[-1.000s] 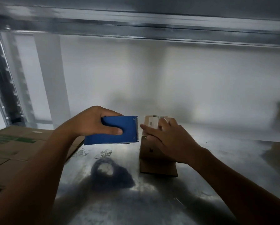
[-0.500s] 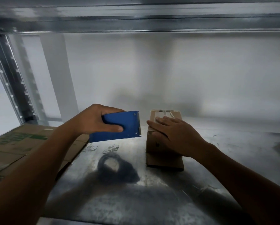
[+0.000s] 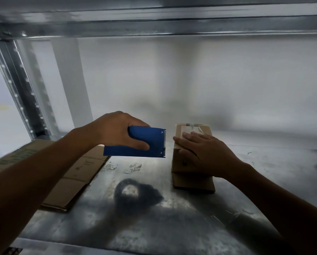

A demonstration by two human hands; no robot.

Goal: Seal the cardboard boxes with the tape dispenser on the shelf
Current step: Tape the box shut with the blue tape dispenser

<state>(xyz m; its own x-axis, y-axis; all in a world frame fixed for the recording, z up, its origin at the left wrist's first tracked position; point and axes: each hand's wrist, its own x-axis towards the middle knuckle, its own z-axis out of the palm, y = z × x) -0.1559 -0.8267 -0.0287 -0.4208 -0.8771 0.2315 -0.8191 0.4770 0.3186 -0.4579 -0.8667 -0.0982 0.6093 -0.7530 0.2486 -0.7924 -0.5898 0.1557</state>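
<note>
Left hand point(image 3: 111, 130) grips dispenser point(image 3: 155, 139), right hand point(image 3: 210, 154) presses box point(image 3: 192, 184).

No text can be read. A pale label point(image 3: 186, 130) sits on top of the cardboard box point(image 3: 183, 173), at the tips of the fingers point(image 3: 188, 142) of the right hand point(image 3: 207, 153) — its print is blurred. Green print point(image 3: 21, 156) on the flattened cardboard point(image 3: 76, 173), left of the fingers point(image 3: 135, 144) of the left hand point(image 3: 117, 129), is also illegible.

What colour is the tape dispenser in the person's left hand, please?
Blue, with a metal toothed edge; tape dispenser, head view.

storeroom w/ metal racking point(image 3: 23, 92), flat cardboard point(image 3: 76, 173)
</note>
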